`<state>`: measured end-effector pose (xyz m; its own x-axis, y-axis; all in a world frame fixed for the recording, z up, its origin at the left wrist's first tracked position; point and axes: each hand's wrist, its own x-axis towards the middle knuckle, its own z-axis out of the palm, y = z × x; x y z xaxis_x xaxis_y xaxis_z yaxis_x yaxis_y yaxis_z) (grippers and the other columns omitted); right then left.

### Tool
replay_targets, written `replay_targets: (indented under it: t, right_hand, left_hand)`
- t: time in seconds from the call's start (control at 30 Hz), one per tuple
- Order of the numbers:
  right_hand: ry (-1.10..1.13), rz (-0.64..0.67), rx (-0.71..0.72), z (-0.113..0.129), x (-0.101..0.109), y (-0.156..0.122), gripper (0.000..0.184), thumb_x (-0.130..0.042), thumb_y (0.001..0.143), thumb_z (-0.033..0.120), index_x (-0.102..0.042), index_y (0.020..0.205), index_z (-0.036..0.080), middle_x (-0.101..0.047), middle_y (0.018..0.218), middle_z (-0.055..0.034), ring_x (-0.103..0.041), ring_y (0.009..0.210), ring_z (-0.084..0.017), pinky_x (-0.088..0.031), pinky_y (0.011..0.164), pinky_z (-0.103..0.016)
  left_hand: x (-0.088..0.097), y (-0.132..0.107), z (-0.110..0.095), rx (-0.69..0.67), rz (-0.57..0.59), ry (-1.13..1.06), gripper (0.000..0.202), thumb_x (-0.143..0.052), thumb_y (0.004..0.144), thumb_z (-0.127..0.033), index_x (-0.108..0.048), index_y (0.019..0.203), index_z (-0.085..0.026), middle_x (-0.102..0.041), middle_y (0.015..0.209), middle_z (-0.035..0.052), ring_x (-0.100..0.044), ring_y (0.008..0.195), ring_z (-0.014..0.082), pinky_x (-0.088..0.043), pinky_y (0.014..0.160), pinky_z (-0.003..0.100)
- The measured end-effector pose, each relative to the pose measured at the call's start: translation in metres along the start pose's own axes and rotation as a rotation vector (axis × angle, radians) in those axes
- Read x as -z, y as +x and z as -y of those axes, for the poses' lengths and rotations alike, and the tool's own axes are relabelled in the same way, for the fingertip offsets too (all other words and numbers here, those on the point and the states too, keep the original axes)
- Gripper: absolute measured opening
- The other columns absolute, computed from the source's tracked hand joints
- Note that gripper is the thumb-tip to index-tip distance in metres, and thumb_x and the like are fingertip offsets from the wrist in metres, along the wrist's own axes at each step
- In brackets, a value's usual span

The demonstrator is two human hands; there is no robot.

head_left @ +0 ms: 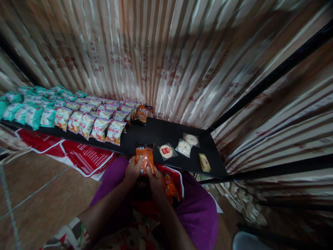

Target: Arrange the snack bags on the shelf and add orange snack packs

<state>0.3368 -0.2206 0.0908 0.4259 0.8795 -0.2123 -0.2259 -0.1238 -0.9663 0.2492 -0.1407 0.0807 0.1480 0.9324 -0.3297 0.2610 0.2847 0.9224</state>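
Observation:
Both my hands grip one orange snack bag [146, 155] with a black top, held upright at the shelf's front edge. My left hand [133, 172] closes on its left side, thumb on the front. On its lower right side, my right hand [155, 178] pinches with the thumb forward. Below, between my knees, a red basket [181, 180] contains more orange bags [170, 189]. One orange bag [142, 114] stands at the back of the black shelf [153, 133], right of several white snack bags [100, 129].
Teal-and-white bags [33, 116] fill the shelf's left end. Flat round wrapped cakes [166, 151] and a small yellow packet [204, 162] lie on its right part. Behind hangs a striped curtain [156, 52]; black frame bars [260, 86] cross at right. Red baskets [83, 156] sit below left.

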Motion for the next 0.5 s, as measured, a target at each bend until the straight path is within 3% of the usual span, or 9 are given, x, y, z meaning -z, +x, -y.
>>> replay_targets:
  t: [0.27, 0.5]
  right_hand:
    - [0.197, 0.024, -0.078, 0.006, 0.003, -0.001, 0.034, -0.059, 0.078, 0.049, -0.066, 0.1, 0.024, -0.071, 0.091, -0.0036, -0.066, 0.081, -0.022, -0.051, 0.077, -0.036]
    - [0.149, 0.057, -0.098, 0.012, 0.005, -0.004, 0.035, -0.058, 0.077, 0.053, -0.066, 0.098, 0.026, -0.072, 0.094, -0.0038, -0.067, 0.081, -0.022, -0.052, 0.073, -0.034]
  left_hand:
    - [0.003, -0.001, -0.005, 0.066, 0.136, -0.246, 0.055, -0.063, 0.07, -0.065, -0.062, 0.095, -0.016, -0.07, 0.092, 0.0083, -0.066, 0.083, 0.0222, -0.05, 0.069, 0.028]
    - [0.006, -0.008, -0.01, 0.113, 0.199, -0.417, 0.056, -0.072, 0.063, -0.062, -0.063, 0.092, -0.014, -0.07, 0.088, 0.0082, -0.067, 0.075, 0.0207, -0.051, 0.069, 0.028]
